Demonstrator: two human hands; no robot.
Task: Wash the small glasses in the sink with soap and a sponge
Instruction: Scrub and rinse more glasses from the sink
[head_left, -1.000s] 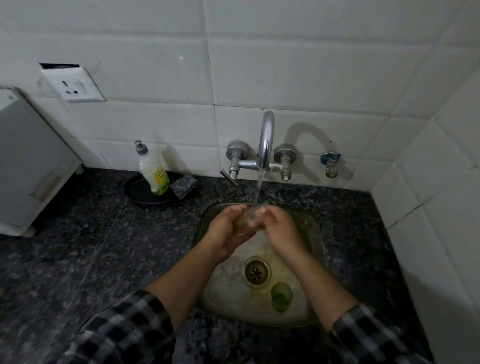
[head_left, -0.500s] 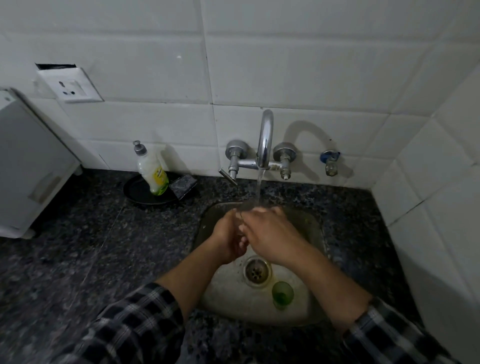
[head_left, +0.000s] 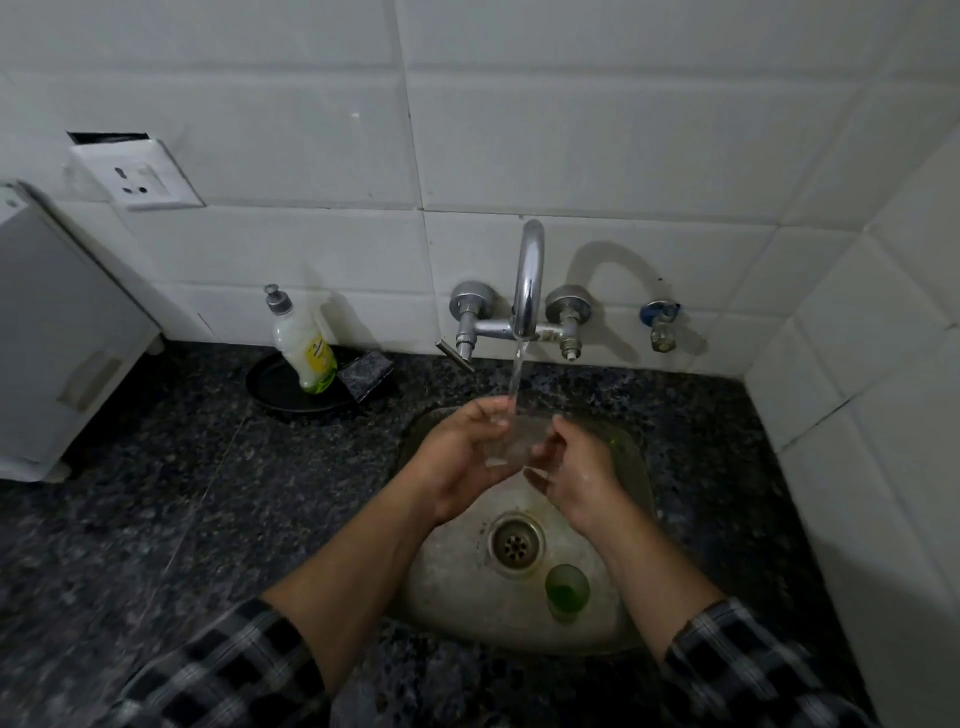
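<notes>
Holding a small clear glass tumbler (head_left: 511, 441) between them, the left grip (head_left: 462, 460) and the right grip (head_left: 574, 467) meet above the back half of the rounded steel sink (head_left: 452, 587). The left grip's fingers curl round the tumbler's left side. The right grip's thumb and bent fingers pinch its right side. The tumbler sits directly under the thin stream of water (head_left: 517, 374) falling from the curved chrome tap (head_left: 529, 275).

There are two small glasses in all. The second, a small green glass (head_left: 567, 590), stands upright on the sink floor just beside the round metal drain (head_left: 517, 543), well below both grips.

On the dark speckled stone worktop (head_left: 156, 519), left of the tap, one white-and-yellow soap bottle (head_left: 304, 343) stands in one round black dish (head_left: 283, 392). One dark sponge (head_left: 366, 374) leans on the dish's right edge.
</notes>
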